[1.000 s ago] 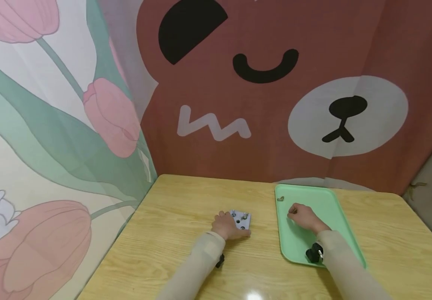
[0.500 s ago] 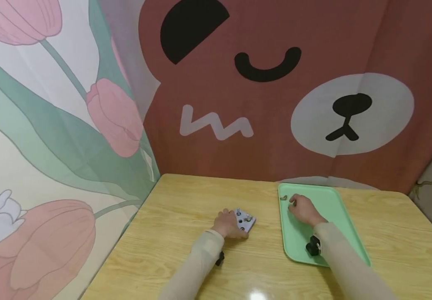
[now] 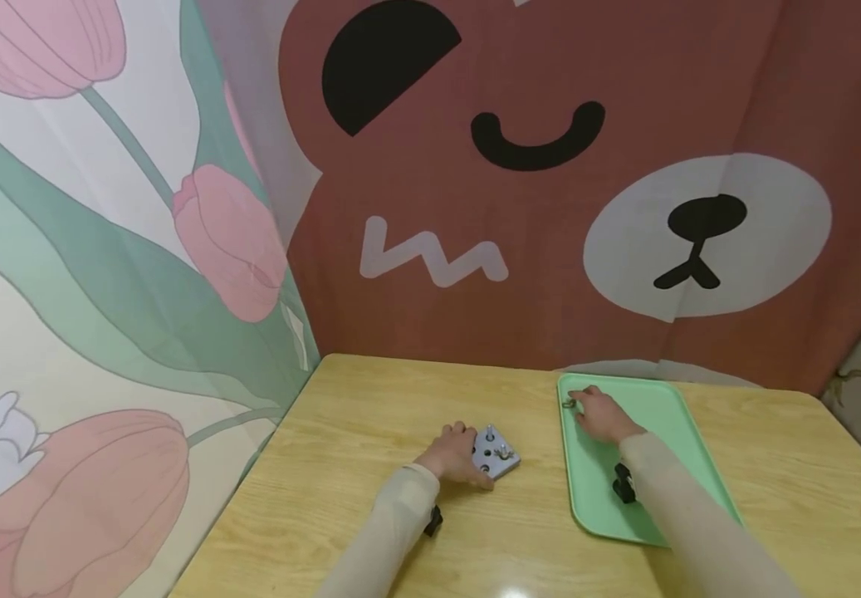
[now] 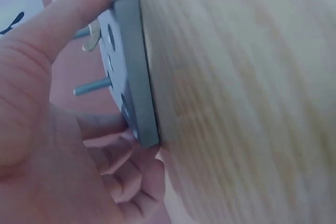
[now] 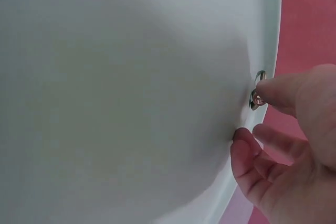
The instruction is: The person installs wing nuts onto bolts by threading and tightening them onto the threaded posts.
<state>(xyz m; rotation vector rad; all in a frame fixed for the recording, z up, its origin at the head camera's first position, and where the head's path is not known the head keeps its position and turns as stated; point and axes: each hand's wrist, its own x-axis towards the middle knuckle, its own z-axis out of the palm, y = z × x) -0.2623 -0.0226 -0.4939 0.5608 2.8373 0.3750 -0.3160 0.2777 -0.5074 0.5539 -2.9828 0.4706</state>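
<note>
My left hand (image 3: 454, 455) grips the side of a small grey metal block (image 3: 496, 465) on the table, thumb along one edge and fingers at another. The block has round holes, an upright threaded stud (image 4: 92, 86), and a wing nut (image 4: 91, 38) on a second stud. Over the tray, my right hand (image 3: 600, 415) reaches toward its far left corner. There, one fingertip touches a loose wing nut (image 5: 258, 97) lying by the tray's rim. The other fingers of that hand bend loosely below it. Whether a finger presses the nut's far side is hidden.
The green tray (image 3: 643, 465) lies on the right part of the wooden table (image 3: 378, 390). A brown curtain (image 3: 430, 324) with a bear print hangs right behind the far edge. A flower-print curtain (image 3: 101, 332) borders the left side.
My right hand has moved left and forward across the tray until a fingertip meets the loose wing nut. In my left hand, the metal block has turned a little.
</note>
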